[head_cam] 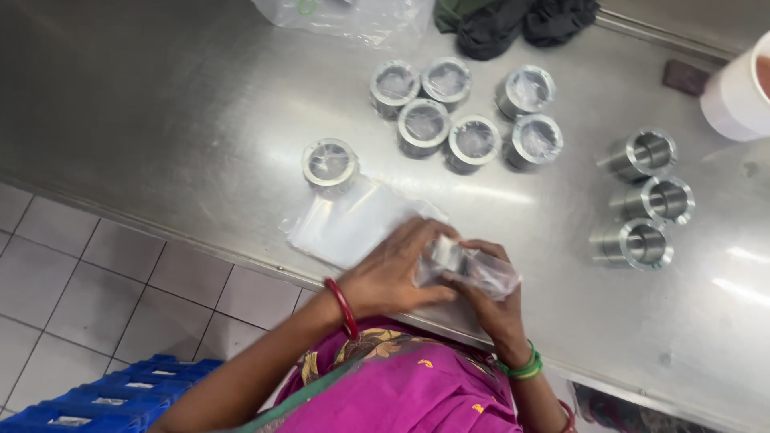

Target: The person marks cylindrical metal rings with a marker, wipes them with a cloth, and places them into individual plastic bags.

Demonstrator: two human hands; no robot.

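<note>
Head view: a metal ring [446, 255] is being worked into a clear bag [481, 271] at the near edge of the steel table [160, 120], held just above it. The left hand [393, 273] is curled over the ring and bag from the left, fingers closed on them; the right hand [489, 301] is closed on the bag from below, thumb on top. For a clean wrap, the bag mouth is best kept spread by one hand while the ring is pushed fully to the bottom, film kept flat, no folds trapped. Count: seven bagged rings [423, 126] are seen, six clustered at the far side and one [330, 163] apart beside the flat bag stack [353, 220]; three bare rings [648, 200] are lined up at right. One ring is in hand. One blue crate [120, 393] is on the floor at lower left.
</note>
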